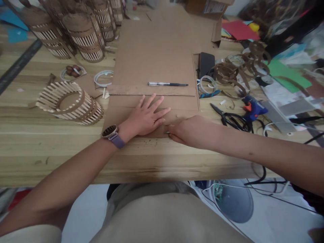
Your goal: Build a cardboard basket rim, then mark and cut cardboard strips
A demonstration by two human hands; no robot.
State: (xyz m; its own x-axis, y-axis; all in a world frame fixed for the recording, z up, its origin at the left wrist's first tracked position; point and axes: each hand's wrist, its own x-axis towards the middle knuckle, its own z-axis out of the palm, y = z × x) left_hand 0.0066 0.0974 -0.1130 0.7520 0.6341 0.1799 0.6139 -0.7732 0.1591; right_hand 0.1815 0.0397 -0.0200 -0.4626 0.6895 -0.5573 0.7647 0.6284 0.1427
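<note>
My left hand [148, 116] lies flat with fingers spread on a cardboard sheet [183, 104] near the table's front edge. Close beside it, my right hand [188, 131] is closed at the sheet's near edge. A small shiny tip shows at its fingers, but the rest of what it grips is hidden. Dark crumbs lie on the wood below. Farther back, a pen [168, 84] rests across a larger cardboard piece [154, 60].
Left stands a basket of wooden sticks [72, 103], with stick-sided towers [84, 38] behind. On the right are black scissors [231, 119], a blue glue gun [254, 108], tape rolls and brown strips [227, 72]. A bin [234, 202] stands below the table.
</note>
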